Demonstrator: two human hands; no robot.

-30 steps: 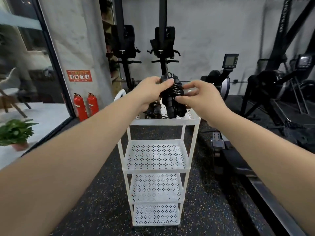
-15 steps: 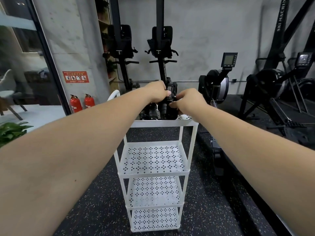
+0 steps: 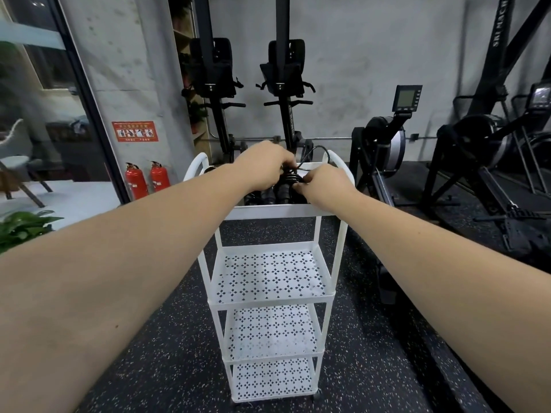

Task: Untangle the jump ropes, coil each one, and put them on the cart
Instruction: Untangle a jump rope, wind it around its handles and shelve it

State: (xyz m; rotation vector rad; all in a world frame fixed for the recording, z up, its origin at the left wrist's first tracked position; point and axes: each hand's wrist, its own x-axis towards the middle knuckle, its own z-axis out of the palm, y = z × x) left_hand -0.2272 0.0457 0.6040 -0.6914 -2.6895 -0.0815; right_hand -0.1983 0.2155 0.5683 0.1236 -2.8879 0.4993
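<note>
White cart [image 3: 274,210] holds jump ropes [image 3: 268,197]; left hand [image 3: 265,168] and right hand [image 3: 323,186] grip one coil [image 3: 286,187], curled fingers partly hiding it. Extinguishers [image 3: 146,180] at nine o'clock, rower [image 3: 384,150] at three.

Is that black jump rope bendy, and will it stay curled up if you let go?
Probably bendy: the jump rope is wound in tight coils. It may spring loose, since one thin loop pokes up and the left hand and right hand grip it. Its handles look stiffer.

jump ropes [image 3: 283,190]: black, coiled | on white cart [image 3: 277,210] top shelf
</note>
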